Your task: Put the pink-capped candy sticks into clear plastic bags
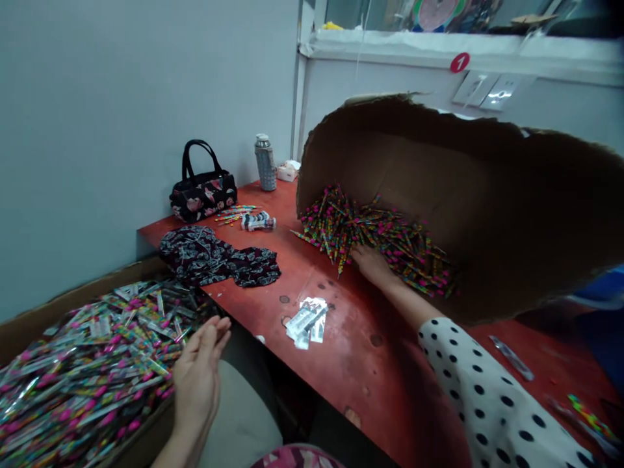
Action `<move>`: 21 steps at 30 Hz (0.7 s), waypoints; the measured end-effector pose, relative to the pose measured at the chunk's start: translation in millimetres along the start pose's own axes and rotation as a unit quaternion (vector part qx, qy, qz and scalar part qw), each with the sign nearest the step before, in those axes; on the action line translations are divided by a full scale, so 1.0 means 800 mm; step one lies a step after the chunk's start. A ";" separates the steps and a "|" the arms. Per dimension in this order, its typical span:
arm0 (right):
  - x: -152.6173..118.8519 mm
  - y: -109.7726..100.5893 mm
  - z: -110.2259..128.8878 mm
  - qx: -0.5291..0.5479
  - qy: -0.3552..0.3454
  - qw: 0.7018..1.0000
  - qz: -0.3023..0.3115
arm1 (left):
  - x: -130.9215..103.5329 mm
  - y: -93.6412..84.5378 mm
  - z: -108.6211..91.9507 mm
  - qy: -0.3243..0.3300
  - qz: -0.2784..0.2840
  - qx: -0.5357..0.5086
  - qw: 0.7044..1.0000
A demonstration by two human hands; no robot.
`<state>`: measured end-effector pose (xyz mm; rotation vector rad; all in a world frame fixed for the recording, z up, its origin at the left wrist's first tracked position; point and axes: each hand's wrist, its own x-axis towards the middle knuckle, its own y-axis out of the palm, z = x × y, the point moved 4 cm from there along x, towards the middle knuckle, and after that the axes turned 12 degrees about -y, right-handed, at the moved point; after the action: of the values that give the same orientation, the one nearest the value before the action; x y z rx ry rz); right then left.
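My right hand (373,265) reaches to the near edge of a heap of multicoloured pencils (336,221) with pink ends. The heap lies in the mouth of a large cardboard box (429,162) tipped on its side. The right fingertips are among the pencils, dim and partly hidden, so their grip is unclear. Lower left, my left hand (199,370) is raised with fingers stretched out and holds nothing. Beside it, an open carton (82,286) is full of similar pencils in clear wrappers (112,351).
On the red table (302,273) lie silvery strips (308,320), a dark patterned cloth (214,257), a small roll-like item (258,221) and loose pencils (238,213). A floral handbag (205,195), a flask (266,166) and a tissue pack (288,170) stand behind. A cutter-like tool (511,357) lies right.
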<state>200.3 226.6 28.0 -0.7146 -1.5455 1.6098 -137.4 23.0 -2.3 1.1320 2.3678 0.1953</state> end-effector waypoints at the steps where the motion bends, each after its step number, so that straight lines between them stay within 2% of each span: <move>1: 0.007 0.001 -0.004 -0.004 -0.028 0.999 0.015 | -0.003 0.007 0.007 -0.009 0.015 0.018 1.000; 5: 0.017 0.002 -0.012 0.008 -0.120 0.991 0.054 | -0.011 0.027 0.030 -0.022 0.061 0.080 0.995; 8: 0.013 -0.001 -0.012 0.039 -0.130 0.990 0.027 | -0.009 0.041 0.039 -0.010 0.096 0.129 0.987; 11: 0.009 -0.003 -0.005 0.043 -0.065 0.996 -0.034 | 0.001 0.059 0.045 0.003 0.127 0.165 0.978; 14: 0.012 0.002 0.003 0.066 0.078 0.991 -0.088 | 0.012 0.077 0.049 0.018 0.146 0.217 0.965; 17: 0.025 0.019 0.008 0.090 0.176 0.977 -0.078 | 0.017 0.091 0.049 0.042 0.152 0.289 0.944; 21: 0.038 0.037 0.001 0.096 0.224 0.969 -0.042 | 0.018 0.093 0.048 0.055 0.158 0.340 0.925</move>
<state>178.8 252.9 2.3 -0.8251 -1.0640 1.3918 -74.8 78.7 -15.8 1.8617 2.3947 -0.5119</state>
